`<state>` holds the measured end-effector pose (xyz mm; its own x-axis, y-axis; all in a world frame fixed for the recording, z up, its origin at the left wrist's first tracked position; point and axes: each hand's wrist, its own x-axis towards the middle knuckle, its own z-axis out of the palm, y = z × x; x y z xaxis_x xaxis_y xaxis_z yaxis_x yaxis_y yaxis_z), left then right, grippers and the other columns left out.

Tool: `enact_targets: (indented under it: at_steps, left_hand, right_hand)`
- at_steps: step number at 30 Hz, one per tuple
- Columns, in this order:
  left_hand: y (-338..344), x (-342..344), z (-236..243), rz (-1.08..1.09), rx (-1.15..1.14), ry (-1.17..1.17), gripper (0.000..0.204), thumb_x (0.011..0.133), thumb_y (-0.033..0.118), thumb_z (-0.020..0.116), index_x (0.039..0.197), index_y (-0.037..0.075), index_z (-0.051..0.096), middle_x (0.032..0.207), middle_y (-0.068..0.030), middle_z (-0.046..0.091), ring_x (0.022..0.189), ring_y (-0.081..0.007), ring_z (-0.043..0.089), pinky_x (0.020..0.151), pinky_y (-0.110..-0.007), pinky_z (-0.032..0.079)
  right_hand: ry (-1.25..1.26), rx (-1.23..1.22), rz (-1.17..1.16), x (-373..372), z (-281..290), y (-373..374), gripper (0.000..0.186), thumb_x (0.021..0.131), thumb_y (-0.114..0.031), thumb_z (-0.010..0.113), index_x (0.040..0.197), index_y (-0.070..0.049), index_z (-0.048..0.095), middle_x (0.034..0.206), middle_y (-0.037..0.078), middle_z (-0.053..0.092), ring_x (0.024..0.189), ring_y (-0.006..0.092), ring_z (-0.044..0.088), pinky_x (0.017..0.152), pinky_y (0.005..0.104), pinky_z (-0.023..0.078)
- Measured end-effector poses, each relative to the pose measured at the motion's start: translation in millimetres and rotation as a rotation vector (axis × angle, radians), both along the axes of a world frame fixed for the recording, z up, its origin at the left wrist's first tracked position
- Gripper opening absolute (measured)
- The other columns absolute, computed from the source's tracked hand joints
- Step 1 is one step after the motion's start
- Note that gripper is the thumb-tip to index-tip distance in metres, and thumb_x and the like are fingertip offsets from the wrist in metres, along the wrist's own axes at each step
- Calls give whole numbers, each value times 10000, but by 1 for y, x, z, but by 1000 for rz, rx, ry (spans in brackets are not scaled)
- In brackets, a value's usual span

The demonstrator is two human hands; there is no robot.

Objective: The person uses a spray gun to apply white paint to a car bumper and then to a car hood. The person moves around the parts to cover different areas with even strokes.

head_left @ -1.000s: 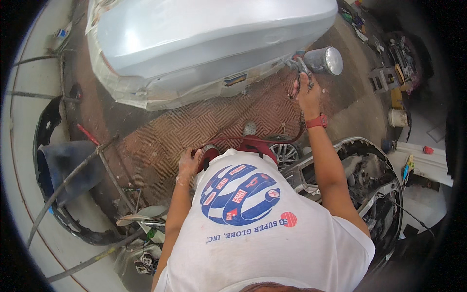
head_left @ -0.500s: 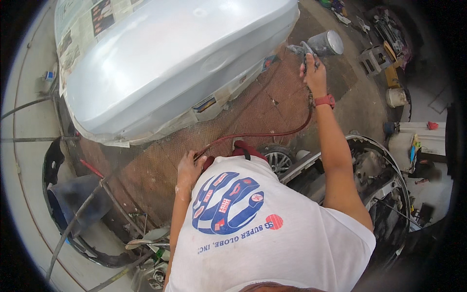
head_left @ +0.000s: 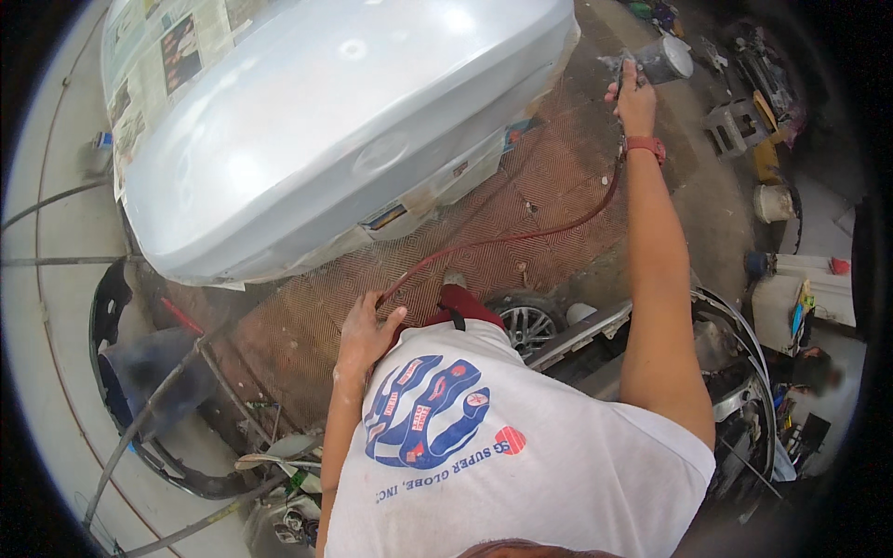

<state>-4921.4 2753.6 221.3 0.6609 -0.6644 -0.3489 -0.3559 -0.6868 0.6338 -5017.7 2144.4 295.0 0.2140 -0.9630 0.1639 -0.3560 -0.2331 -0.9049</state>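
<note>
My right hand (head_left: 636, 100) is stretched out at the upper right, closed around a spray gun (head_left: 651, 63) with a metal cup. The gun's nozzle points left toward the right end of a silver car body (head_left: 344, 139). A red air hose (head_left: 502, 240) runs from the gun down across the floor to my left hand (head_left: 365, 327), which holds it loosely near my waist. Newspaper masking (head_left: 163, 56) covers the car's glass at the upper left.
A patterned brown floor (head_left: 549, 186) lies between me and the car. A wheel (head_left: 528, 325) and loose car parts sit by my right side. A dark bumper (head_left: 139, 381) and cables lie at the lower left. Tools, a white bucket (head_left: 772, 202) and clutter fill the right edge.
My right hand with the spray gun has swung right and farther out along the car's edge. The view has shifted, so more of the car body shows. My left hand stays on the hose.
</note>
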Motion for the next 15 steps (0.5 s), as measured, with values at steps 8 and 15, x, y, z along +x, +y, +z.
enact_targets:
  at_steps: [8,15]
  left_hand:
    - [66,8,-41,127,73,81,605,1009,517,704,1293,-11,623,1215,-278,689,1169,-487,651,990,-545,513]
    - [192,19,-127,292,110,111,606,1015,501,707,1270,-46,650,1220,-295,718,1153,-465,686,1013,-518,528]
  right_hand:
    - [45,119,244,-10,19,127,541,1114,-557,554,1097,-27,664,768,16,668,587,88,630,466,241,461]
    - [-30,260,430,5,35,342,463,1128,-481,576,1146,-28,668,774,-6,658,606,68,616,467,221,450]
